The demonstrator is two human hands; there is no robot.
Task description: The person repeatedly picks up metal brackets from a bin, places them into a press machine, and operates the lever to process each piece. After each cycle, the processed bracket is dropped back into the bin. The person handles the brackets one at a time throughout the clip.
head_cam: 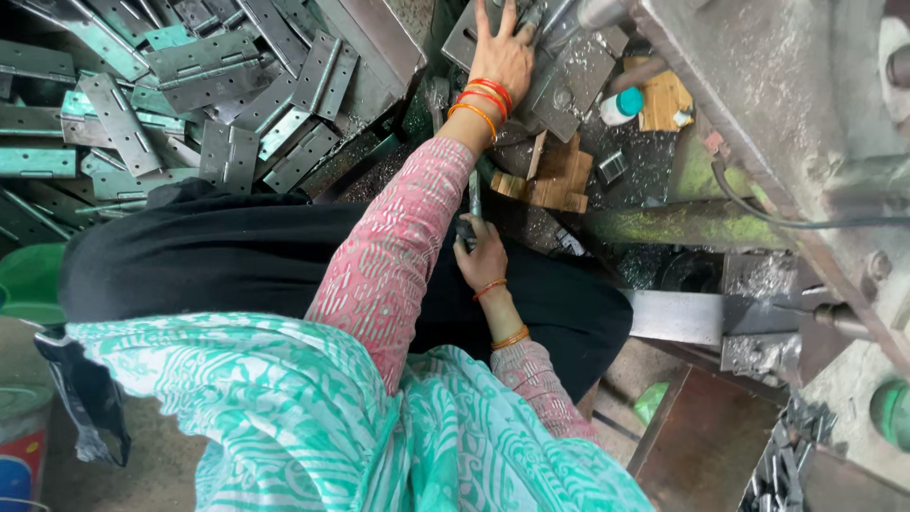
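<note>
While my left hand (502, 52) lies spread flat on a metal plate (474, 38), right hand (482, 256) gripping 1 dark metal rod (473, 204), hinge pile (190, 104) beside.

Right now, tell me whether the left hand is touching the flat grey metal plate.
Touching: head view shows the left hand pressed flat, fingers spread, on the flat grey metal plate.

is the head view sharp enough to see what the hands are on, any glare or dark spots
Head view: mostly sharp, lit evenly; soft glare on the pile of metal hinges; left hand flat on a metal plate, clear; right hand grips a thin dark tool, dim against the black cloth.
</note>
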